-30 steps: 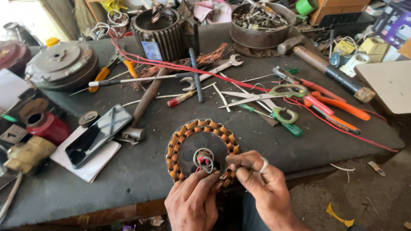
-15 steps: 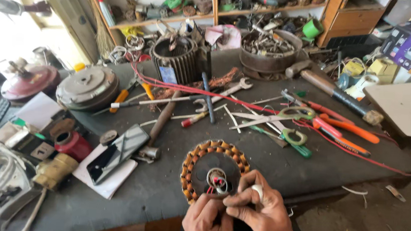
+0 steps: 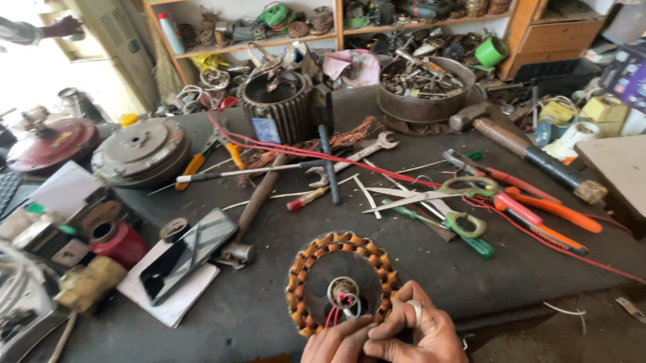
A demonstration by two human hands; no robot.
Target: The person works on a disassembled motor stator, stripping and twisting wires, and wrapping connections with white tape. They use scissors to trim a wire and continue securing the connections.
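A round fan stator (image 3: pixel 340 281) with copper-coloured windings lies flat near the front edge of the dark workbench (image 3: pixel 439 267). Red and white lead wires (image 3: pixel 344 307) come out of its centre hub. My left hand (image 3: pixel 334 354) and my right hand (image 3: pixel 421 344) meet at the stator's near rim, fingers pinched together on the winding and the wires there. A ring shows on a finger of my right hand. What lies under the fingertips is hidden.
A phone on a notepad (image 3: pixel 182 264), a hammer (image 3: pixel 253 208), spanner (image 3: pixel 351 159), screwdrivers, scissors (image 3: pixel 445 191), orange pliers (image 3: pixel 543 214), a ribbed motor housing (image 3: pixel 276 107), a bowl of parts (image 3: pixel 424 86) and fan covers (image 3: pixel 141 152) crowd the bench. Another person's arm (image 3: pixel 12 26) is at far left.
The view has tilted up, showing more of the shelves; the stator and my hands now sit lower in frame. My hands stay pinched at the stator's rim.
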